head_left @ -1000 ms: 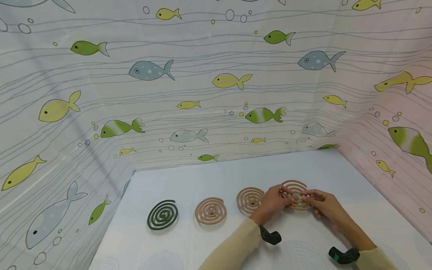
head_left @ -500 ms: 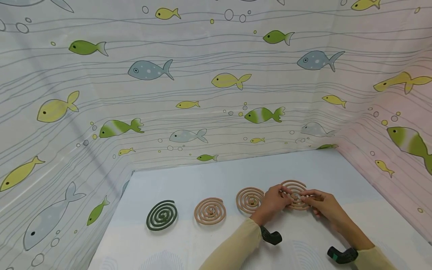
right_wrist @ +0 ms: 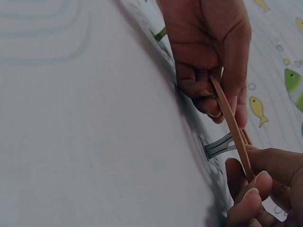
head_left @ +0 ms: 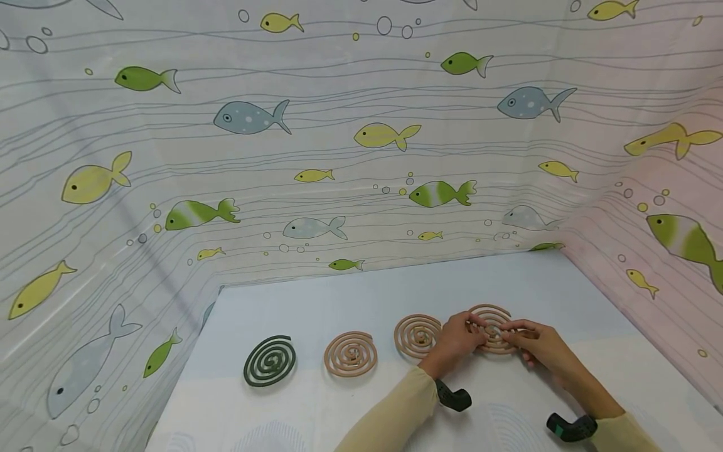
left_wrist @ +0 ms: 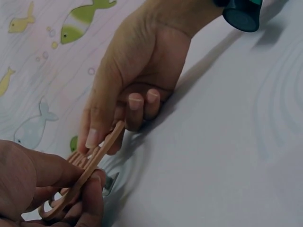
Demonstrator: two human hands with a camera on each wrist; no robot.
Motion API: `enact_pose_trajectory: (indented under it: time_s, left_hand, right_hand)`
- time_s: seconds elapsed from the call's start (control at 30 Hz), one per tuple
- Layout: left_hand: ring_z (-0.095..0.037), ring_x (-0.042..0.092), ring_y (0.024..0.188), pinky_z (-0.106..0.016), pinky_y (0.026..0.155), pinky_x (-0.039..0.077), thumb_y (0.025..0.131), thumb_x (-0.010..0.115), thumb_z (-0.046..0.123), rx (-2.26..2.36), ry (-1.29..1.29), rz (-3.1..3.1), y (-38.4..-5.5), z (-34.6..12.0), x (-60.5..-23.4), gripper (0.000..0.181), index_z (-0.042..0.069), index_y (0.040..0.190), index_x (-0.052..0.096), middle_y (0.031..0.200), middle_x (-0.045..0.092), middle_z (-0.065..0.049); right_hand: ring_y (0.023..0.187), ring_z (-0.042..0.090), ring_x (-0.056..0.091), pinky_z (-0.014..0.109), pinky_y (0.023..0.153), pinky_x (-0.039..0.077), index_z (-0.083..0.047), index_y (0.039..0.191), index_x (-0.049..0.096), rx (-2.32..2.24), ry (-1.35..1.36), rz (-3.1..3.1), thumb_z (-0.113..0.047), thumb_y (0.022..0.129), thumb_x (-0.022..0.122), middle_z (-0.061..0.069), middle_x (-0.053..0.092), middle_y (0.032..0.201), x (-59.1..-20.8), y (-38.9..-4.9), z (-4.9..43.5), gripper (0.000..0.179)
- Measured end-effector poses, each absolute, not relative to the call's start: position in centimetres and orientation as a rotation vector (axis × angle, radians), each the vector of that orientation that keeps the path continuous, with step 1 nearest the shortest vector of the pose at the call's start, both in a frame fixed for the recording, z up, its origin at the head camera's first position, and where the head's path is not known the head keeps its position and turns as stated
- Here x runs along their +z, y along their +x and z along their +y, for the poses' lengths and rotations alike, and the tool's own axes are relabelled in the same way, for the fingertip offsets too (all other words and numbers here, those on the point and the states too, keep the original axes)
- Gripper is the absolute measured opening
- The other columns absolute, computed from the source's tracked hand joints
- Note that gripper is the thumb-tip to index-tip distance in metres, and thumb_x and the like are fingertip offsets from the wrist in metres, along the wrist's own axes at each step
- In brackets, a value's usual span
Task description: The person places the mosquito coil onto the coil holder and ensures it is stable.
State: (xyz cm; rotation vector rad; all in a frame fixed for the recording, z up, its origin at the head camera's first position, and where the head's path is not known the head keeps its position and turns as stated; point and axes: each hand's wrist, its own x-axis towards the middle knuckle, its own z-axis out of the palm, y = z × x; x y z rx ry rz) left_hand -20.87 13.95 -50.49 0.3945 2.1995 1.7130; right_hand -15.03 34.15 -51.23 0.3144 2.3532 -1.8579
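Both hands hold a brown spiral mosquito coil (head_left: 494, 333) at the right of the table. My left hand (head_left: 463, 337) grips its left side with thumb and fingers, plainest in the left wrist view. On its right side, my right hand (head_left: 541, 343) pinches it between thumb and fingers. The coil is raised off the surface, and a small metal stand (right_wrist: 220, 146) reaches from the table to its underside in the right wrist view. Beside my left hand, a second brown coil (head_left: 420, 338) is partly covered by that hand.
Further left are another brown coil (head_left: 351, 355) and a dark green coil (head_left: 271, 361), in a row. The white table (head_left: 316, 301) meets fish-printed sheeting (head_left: 339, 201) at its back and sides. Black wrist devices (head_left: 454, 396) are worn on both arms.
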Motion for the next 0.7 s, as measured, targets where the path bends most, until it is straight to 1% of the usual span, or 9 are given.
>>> enact_pose_trajectory:
  time_s: [0.17, 0.3, 0.4, 0.53, 0.7]
  left_hand:
    - [-0.005, 0.048, 0.054, -0.019, 0.051, 0.036, 0.084, 0.072, -0.007, 1.756, 0.407, 2.152, -20.76, 13.93, -50.5, 0.023, 0.005, 0.103, 0.072, 0.066, 0.055, 0.005]
    - [-0.005, 0.048, 0.055, -0.019, 0.051, 0.036, 0.083, 0.073, -0.006, 1.757, 0.387, 2.16, -20.68, 13.89, -50.56, 0.023, 0.006, 0.103, 0.073, 0.066, 0.056, 0.005]
    - [-0.006, 0.05, 0.055, -0.019, 0.051, 0.037, 0.084, 0.073, -0.006, 1.76, 0.364, 2.154, -20.6, 13.93, -50.59, 0.022, 0.007, 0.102, 0.073, 0.065, 0.056, 0.005]
    - [-0.006, 0.05, 0.054, -0.019, 0.051, 0.037, 0.084, 0.073, -0.006, 1.756, 0.371, 2.166, -20.59, 13.97, -50.6, 0.022, 0.008, 0.101, 0.072, 0.064, 0.056, 0.005]
    - [-0.004, 0.046, 0.056, -0.02, 0.05, 0.036, 0.081, 0.078, -0.005, 1.693, 0.421, 2.276, -20.8, 13.79, -50.37, 0.025, 0.01, 0.1, 0.072, 0.068, 0.055, 0.006]
  right_hand:
    - [0.062, 0.011, 0.05, 0.027, 0.053, 0.049, -0.006, 0.133, 0.065, -1.839, 0.346, 2.363, -0.034, 0.095, 0.076, 0.005, 0.062, 0.087, -51.38, -15.07, 34.2, 0.049]
    - [0.062, 0.011, 0.049, 0.028, 0.052, 0.049, -0.006, 0.133, 0.065, -1.828, 0.347, 2.378, -0.036, 0.095, 0.076, 0.004, 0.055, 0.085, -51.45, -15.07, 34.15, 0.049]
    - [0.062, 0.011, 0.049, 0.028, 0.052, 0.049, -0.005, 0.134, 0.064, -1.826, 0.324, 2.386, -0.035, 0.096, 0.075, 0.004, 0.054, 0.085, -51.46, -15.03, 34.12, 0.05]
    - [0.061, 0.011, 0.05, 0.028, 0.051, 0.049, -0.005, 0.135, 0.064, -1.822, 0.321, 2.4, -0.035, 0.096, 0.075, 0.006, 0.06, 0.092, -51.52, -14.99, 34.09, 0.05]
    - [0.061, 0.011, 0.052, 0.028, 0.051, 0.05, -0.003, 0.136, 0.062, -1.841, 0.323, 2.426, -0.033, 0.096, 0.076, 0.008, 0.067, 0.107, -51.55, -14.97, 34.16, 0.052]
